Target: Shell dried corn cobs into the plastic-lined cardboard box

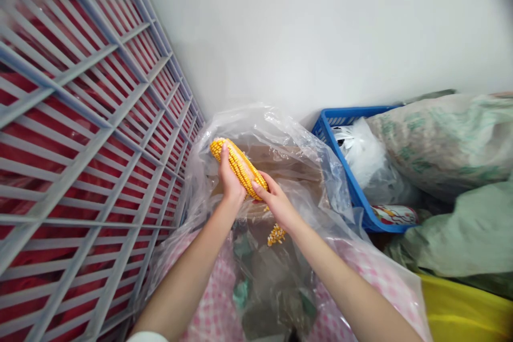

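A yellow corn cob [239, 166] lies slantwise between both of my hands, with a pale strip bare of kernels along its upper side. My left hand [231, 177] is wrapped round its far left part, thumb on top. Around the near right end closes my right hand [276, 200], its thumb pressed at the edge of the bare strip. Beneath them a clear plastic bag [264, 120] lines a cardboard box [276, 155]. Loose corn kernels [276, 235] lie in a small heap in the bag, below my right wrist.
A grey plastic lattice [116, 123] with red material behind it rises close on the left. At right stands a blue basket [348, 171] with plastic bags and a printed can [395, 215]. A full woven sack [449, 139] leans over it. A white wall [320, 37] closes the back.
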Available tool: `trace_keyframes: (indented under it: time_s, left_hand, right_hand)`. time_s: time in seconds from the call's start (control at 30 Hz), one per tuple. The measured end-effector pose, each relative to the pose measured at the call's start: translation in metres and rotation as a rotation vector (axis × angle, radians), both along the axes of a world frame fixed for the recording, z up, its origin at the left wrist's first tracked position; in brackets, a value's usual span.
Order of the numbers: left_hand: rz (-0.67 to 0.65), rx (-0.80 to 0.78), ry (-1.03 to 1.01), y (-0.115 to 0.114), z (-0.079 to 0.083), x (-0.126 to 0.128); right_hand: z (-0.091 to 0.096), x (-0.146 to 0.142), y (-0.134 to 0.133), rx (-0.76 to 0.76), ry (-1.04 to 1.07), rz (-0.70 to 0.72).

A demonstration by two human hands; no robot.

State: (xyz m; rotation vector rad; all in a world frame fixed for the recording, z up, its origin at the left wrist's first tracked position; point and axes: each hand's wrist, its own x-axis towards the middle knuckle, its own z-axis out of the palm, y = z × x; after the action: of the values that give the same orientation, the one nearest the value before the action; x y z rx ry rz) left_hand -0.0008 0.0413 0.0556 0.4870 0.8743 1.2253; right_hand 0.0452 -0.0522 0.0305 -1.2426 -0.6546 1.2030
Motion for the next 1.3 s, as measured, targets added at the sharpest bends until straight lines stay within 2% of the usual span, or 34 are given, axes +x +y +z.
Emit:
trace_keyframes:
  time_s: [0.13, 0.3, 0.53, 0.6, 0.77, 0.9, 1.3]
  left_hand:
    - [0.014, 0.020, 0.027, -0.002, -0.002, 0.002]
    - [-0.055, -0.046, -0.006, 0.001, 0.001, 0.003]
    - [-0.081, -0.124, -0.082, 0.013, 0.006, -0.005]
    - [-0.090, -0.145, -0.084, 0.013, 0.006, -0.005]
    - [-0.109, -0.162, -0.078, 0.011, 0.004, -0.001]
    - [-0.094, -0.165, -0.083, 0.012, 0.003, -0.002]
    - [-0.086, -0.155, -0.048, 0.014, 0.004, -0.003]
  right_hand:
    - [-0.002, -0.001, 0.000, 0.000, 0.018, -0.022]
    - [0.003, 0.004, 0.001, -0.028, 0.011, 0.008]
    - [0.012, 0.012, 0.000, -0.010, 0.203, 0.102]
    - [0.011, 0.012, 0.000, 0.003, 0.160, 0.105]
    - [0.005, 0.009, 0.000, -0.029, -0.151, 0.035]
    - [0.002, 0.004, 0.000, 0.014, -0.297, 0.016]
    - [-0.001, 0.005, 0.004, 0.003, -0.149, 0.032]
